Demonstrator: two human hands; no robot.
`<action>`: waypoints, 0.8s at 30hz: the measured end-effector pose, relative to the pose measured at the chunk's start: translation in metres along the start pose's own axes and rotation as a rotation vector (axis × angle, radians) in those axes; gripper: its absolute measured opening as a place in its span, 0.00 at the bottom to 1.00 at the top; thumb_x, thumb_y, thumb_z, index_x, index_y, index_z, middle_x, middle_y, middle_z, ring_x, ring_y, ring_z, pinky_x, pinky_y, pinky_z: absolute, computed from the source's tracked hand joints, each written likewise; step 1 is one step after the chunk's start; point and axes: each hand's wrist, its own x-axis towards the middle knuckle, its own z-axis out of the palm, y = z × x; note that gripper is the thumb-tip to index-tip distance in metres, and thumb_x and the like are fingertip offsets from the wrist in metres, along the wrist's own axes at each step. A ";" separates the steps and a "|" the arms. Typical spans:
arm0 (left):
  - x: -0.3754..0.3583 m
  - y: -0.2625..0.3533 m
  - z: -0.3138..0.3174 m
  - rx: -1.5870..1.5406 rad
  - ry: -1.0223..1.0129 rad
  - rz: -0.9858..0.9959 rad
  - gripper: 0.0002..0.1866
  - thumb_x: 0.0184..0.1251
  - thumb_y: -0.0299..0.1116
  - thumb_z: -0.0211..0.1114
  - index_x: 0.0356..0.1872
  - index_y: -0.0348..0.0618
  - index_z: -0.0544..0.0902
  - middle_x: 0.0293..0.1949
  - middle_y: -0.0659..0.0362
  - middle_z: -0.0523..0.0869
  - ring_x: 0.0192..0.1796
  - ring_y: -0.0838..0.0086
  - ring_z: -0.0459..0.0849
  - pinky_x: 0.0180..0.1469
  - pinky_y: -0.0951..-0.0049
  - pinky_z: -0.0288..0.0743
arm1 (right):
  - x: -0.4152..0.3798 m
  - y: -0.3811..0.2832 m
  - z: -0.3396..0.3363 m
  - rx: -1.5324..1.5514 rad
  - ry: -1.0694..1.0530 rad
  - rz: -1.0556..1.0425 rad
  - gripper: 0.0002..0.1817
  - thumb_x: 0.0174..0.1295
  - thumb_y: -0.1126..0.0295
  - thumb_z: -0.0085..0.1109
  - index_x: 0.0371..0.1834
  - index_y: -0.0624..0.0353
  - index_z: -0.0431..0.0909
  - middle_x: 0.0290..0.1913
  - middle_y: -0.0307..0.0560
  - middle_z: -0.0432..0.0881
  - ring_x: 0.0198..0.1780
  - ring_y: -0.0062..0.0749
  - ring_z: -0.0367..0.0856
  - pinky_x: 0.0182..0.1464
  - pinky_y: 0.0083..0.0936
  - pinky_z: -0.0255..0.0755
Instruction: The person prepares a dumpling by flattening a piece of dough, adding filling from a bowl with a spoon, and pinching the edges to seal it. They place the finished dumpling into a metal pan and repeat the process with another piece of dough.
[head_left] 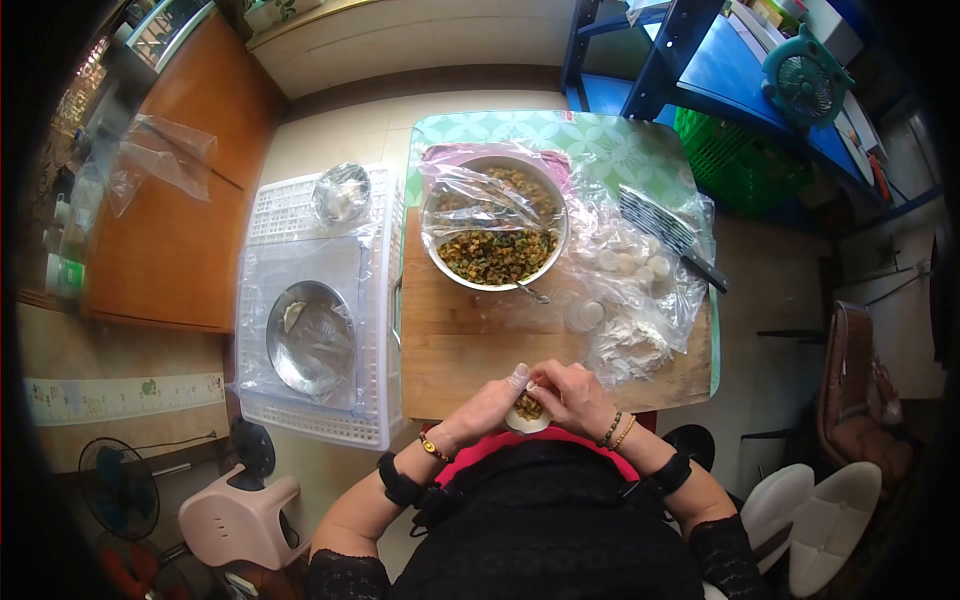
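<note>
Near the front edge of the wooden board (pixel 450 345), my left hand (pixel 488 405) and my right hand (pixel 572 395) hold a round dough wrapper (pixel 527 422) between them. Brown-green filling (pixel 528 406) lies in it. The fingers of both hands are closed at the wrapper's upper edge. Beyond them stands a large white bowl (pixel 500 272) of chopped filling, partly under plastic film, with a spoon handle at its rim. To the right are several dough pieces (pixel 630 265) under plastic, a pile of flour (pixel 632 350) and a cleaver (pixel 665 230).
On the left, a white crate (pixel 375 400) bears a plastic-covered tray, a metal bowl (pixel 285 355) with a dumpling (pixel 293 316) in it, and a small wrapped bowl (pixel 341 194). A glass jar (pixel 584 315) is near the flour. A pink stool (pixel 235 520) stands lower left.
</note>
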 end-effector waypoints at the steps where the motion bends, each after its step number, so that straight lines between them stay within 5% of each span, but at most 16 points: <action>1: -0.002 0.004 -0.001 0.064 -0.019 0.025 0.40 0.77 0.62 0.29 0.64 0.34 0.72 0.57 0.54 0.79 0.56 0.72 0.78 0.61 0.71 0.72 | 0.000 0.000 0.000 0.009 -0.004 -0.012 0.09 0.61 0.66 0.63 0.39 0.56 0.75 0.31 0.49 0.84 0.33 0.46 0.84 0.41 0.37 0.73; 6: 0.001 -0.002 -0.001 -0.008 -0.011 -0.003 0.41 0.77 0.63 0.28 0.64 0.33 0.72 0.57 0.53 0.80 0.55 0.71 0.80 0.61 0.70 0.72 | 0.000 -0.002 -0.003 0.070 -0.031 0.060 0.11 0.62 0.64 0.63 0.39 0.58 0.75 0.31 0.51 0.84 0.34 0.46 0.85 0.38 0.36 0.75; 8: 0.001 -0.003 0.001 -0.507 -0.144 -0.009 0.41 0.76 0.63 0.28 0.64 0.35 0.71 0.56 0.54 0.80 0.56 0.70 0.80 0.62 0.68 0.72 | 0.001 -0.005 -0.003 0.161 -0.047 0.143 0.11 0.62 0.64 0.63 0.39 0.59 0.75 0.31 0.52 0.84 0.34 0.46 0.85 0.36 0.35 0.76; 14: 0.000 0.000 0.006 -0.477 -0.169 0.003 0.41 0.76 0.64 0.28 0.64 0.36 0.70 0.57 0.54 0.80 0.58 0.70 0.79 0.63 0.67 0.72 | 0.003 -0.003 0.001 0.228 -0.030 0.144 0.10 0.63 0.64 0.62 0.36 0.59 0.76 0.28 0.51 0.83 0.33 0.44 0.84 0.35 0.35 0.75; 20: -0.002 0.008 0.016 -0.527 -0.160 -0.025 0.39 0.76 0.63 0.29 0.65 0.38 0.69 0.57 0.54 0.79 0.61 0.68 0.78 0.64 0.64 0.72 | 0.006 0.004 0.000 -0.115 0.053 -0.123 0.09 0.62 0.63 0.61 0.30 0.56 0.79 0.26 0.46 0.82 0.29 0.42 0.81 0.44 0.34 0.67; 24: 0.001 0.001 0.009 -0.691 -0.183 0.022 0.34 0.78 0.59 0.33 0.63 0.37 0.69 0.56 0.54 0.79 0.59 0.69 0.79 0.63 0.65 0.74 | 0.012 -0.001 -0.009 -0.188 0.096 -0.138 0.08 0.63 0.65 0.60 0.41 0.55 0.80 0.35 0.46 0.84 0.39 0.39 0.82 0.47 0.32 0.67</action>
